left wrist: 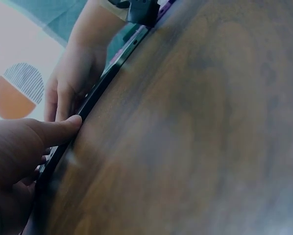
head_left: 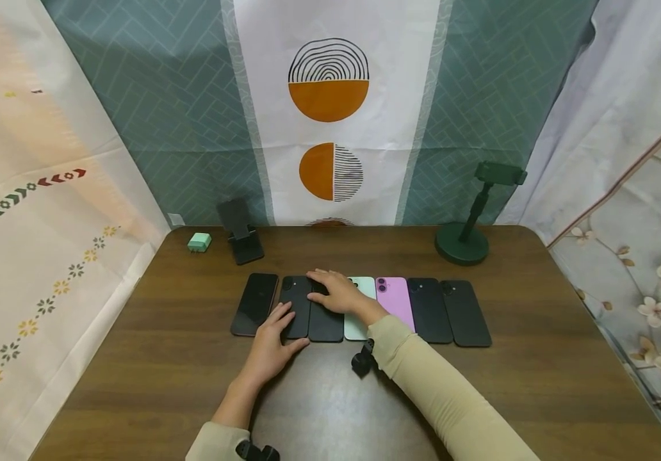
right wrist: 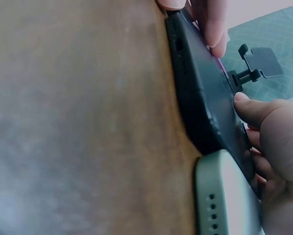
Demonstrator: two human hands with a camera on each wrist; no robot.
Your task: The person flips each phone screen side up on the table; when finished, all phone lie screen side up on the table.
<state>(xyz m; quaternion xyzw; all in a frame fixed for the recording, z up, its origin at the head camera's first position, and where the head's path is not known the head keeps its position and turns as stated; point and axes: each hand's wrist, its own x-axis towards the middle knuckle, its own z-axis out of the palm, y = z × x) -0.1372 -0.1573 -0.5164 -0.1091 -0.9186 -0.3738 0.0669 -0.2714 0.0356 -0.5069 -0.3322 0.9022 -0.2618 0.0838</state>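
Several phones lie side by side in a row on the table. My left hand [head_left: 269, 349] rests at the second phone from the left, a dark one [head_left: 294, 322]; its fingers touch the left side and its thumb the near edge. Over the third phone, also dark [head_left: 326, 325], lies my right hand [head_left: 339, 294], fingers reaching toward the far edge. The right wrist view shows that thumb on the dark surface, beside a mint-green phone [right wrist: 230, 196]. A black phone [head_left: 254, 306] is at the row's left end. Purple [head_left: 398, 301] and two dark phones [head_left: 430, 312] continue it rightward.
Behind the row stand a black phone stand [head_left: 241, 232] and a small mint-green charger block [head_left: 199, 242] at the back left. A dark green stand [head_left: 462, 243] with a round base is at the back right. Patterned curtains hang around the wooden table [head_left: 152, 358].
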